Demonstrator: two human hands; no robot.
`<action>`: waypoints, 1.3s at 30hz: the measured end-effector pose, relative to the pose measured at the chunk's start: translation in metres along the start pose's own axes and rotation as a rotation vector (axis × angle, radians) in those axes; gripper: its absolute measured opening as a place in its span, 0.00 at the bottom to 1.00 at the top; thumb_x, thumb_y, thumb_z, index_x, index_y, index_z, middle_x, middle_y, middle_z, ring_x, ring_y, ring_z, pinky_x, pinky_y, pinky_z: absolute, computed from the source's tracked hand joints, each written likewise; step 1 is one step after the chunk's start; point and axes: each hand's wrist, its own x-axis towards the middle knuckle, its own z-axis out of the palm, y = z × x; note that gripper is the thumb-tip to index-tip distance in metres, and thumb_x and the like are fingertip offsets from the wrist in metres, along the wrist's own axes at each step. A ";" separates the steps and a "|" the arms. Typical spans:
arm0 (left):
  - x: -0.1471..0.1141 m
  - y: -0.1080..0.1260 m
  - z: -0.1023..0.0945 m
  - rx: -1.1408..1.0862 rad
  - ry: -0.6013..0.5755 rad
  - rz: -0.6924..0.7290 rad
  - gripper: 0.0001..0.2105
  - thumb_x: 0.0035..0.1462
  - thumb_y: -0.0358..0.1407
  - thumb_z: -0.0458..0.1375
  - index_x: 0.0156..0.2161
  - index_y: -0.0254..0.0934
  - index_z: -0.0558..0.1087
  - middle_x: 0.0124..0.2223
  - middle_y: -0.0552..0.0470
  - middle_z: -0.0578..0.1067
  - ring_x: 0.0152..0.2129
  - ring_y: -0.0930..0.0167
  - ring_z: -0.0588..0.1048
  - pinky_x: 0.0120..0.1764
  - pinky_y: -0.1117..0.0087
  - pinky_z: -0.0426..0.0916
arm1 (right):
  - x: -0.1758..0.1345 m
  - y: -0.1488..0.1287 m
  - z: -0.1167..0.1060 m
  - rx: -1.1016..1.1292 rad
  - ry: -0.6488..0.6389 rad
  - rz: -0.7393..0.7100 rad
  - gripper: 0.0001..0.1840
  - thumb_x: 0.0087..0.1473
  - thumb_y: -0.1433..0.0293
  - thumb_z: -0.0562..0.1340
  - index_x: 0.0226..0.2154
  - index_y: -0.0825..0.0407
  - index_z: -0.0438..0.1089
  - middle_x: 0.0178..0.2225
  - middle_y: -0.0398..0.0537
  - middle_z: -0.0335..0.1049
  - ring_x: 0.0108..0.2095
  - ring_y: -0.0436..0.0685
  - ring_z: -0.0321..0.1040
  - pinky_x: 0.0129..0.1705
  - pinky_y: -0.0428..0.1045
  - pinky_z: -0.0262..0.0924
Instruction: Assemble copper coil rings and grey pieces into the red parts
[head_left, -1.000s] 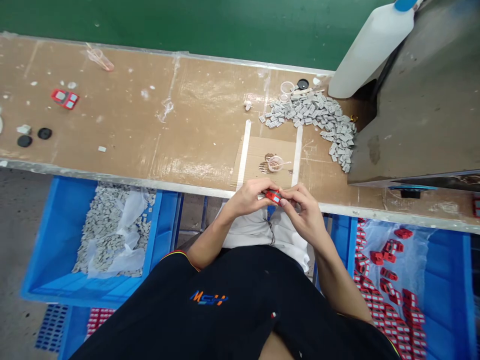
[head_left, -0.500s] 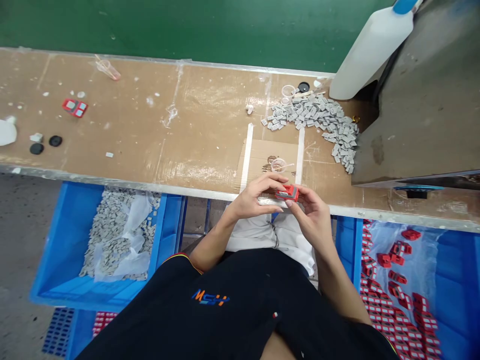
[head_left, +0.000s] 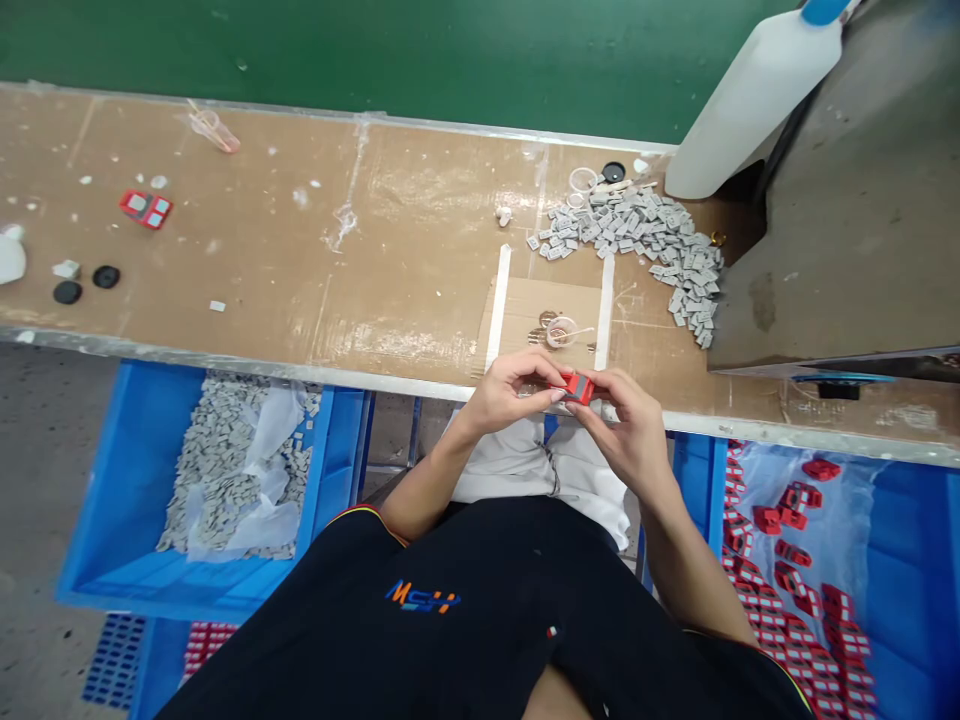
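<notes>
A small red toy car (head_left: 577,388) with a grey patch on top is held at the table's front edge. My left hand (head_left: 514,390) grips its left end, thumb and fingertips closed together there. On the other end, my right hand (head_left: 622,415) has its thumb and fingers pinched. The fingers cover part of the car. Just beyond my hands, a small clear cup (head_left: 561,331) with a thin stick lies on a taped cardboard piece (head_left: 555,295).
Small grey plastic pieces (head_left: 637,225) are heaped at right, beside a white bottle (head_left: 750,110) and a metal box (head_left: 832,200). Another red car (head_left: 146,209) lies far left. Blue bins with grey pieces (head_left: 217,470) and red cars (head_left: 787,630) stand below the table edge.
The red toy car has turned a little in my hands. My left fingers have closed in on its left end. The view has shifted slightly.
</notes>
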 end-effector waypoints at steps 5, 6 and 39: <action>-0.004 -0.001 -0.002 0.004 0.001 0.011 0.11 0.59 0.43 0.66 0.35 0.35 0.78 0.41 0.45 0.79 0.41 0.68 0.80 0.42 0.68 0.76 | -0.004 -0.004 0.002 -0.054 0.014 -0.055 0.13 0.63 0.64 0.63 0.49 0.47 0.73 0.38 0.51 0.75 0.36 0.58 0.72 0.40 0.53 0.69; -0.004 -0.001 -0.003 0.012 0.003 0.008 0.11 0.59 0.43 0.66 0.35 0.35 0.78 0.41 0.45 0.79 0.40 0.68 0.80 0.42 0.68 0.76 | -0.005 -0.004 0.003 -0.052 0.020 -0.062 0.13 0.63 0.64 0.63 0.49 0.47 0.72 0.39 0.51 0.75 0.36 0.58 0.72 0.40 0.53 0.69; 0.002 -0.002 -0.004 0.356 -0.191 0.182 0.20 0.63 0.48 0.60 0.50 0.33 0.78 0.35 0.50 0.71 0.29 0.73 0.71 0.33 0.72 0.70 | 0.001 0.009 -0.007 -0.060 -0.084 -0.119 0.06 0.59 0.75 0.62 0.33 0.48 0.66 0.37 0.48 0.70 0.40 0.57 0.71 0.40 0.51 0.65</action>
